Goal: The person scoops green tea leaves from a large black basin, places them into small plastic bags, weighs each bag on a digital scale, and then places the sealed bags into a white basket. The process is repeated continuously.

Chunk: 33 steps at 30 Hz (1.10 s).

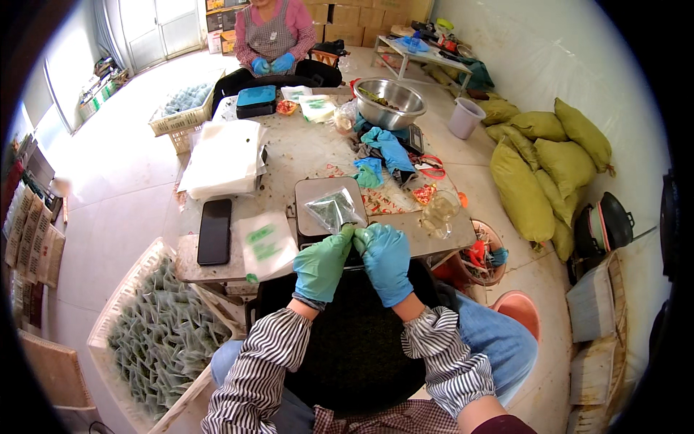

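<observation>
My left hand (pixel 322 266), in a green glove, is closed with its fingertips pinched together. Beside it, my right hand (pixel 385 262) in a blue glove pinches too, and the fingertips nearly meet. What lies between them is too small to make out. Just beyond the fingers, a clear plastic bag (pixel 334 208) with dark green contents rests on a small scale (pixel 305 226); its near corner reaches my fingertips. Below my hands, a wide black basin (pixel 354 347) on my lap holds dark, loose material.
Left of the scale lie printed bags (pixel 266 244) and a black phone (pixel 215 233). A crate (pixel 108 362) of filled bags stands at lower left. Across the table (pixel 289 159) sits a person (pixel 273 36) in blue gloves, near a steel bowl (pixel 405 108). Sacks (pixel 517 192) lie to the right.
</observation>
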Tool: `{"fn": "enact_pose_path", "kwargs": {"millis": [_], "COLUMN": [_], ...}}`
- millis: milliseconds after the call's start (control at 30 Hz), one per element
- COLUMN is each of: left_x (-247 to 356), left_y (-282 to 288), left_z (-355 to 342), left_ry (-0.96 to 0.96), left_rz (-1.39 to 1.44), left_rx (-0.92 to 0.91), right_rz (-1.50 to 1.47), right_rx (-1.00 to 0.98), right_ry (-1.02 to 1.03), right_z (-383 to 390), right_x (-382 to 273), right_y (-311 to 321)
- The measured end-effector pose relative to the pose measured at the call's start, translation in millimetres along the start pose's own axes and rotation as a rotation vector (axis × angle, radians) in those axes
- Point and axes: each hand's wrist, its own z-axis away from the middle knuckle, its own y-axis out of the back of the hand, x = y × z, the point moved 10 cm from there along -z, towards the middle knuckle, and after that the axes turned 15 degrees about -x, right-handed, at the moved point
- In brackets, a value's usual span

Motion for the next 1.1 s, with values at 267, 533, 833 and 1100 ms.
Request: {"fn": "enact_pose_path", "kwargs": {"millis": [267,533,833,1100], "left_x": [-6,-6,2,-8], "left_y": [4,1,2,11], "left_z": [-5,-8,-16,-14], "left_ry": [-0.041,-0.045,-0.141,-0.098], "left_rz": [0.069,0.000,-0.068,-0.073], "left_rx": [-0.017,0.017,0.047,0.101], "right_rz": [-0.612,-0.415,0.474,-0.541], "right_rx": [0.049,0.063,0.199,0.236], "right_ry": [-0.019,0.018,0.218,0.175], "right_z": [3,1,-12,-19], "right_x": [27,8,-38,18], "right_y": [0,10,11,48]}}
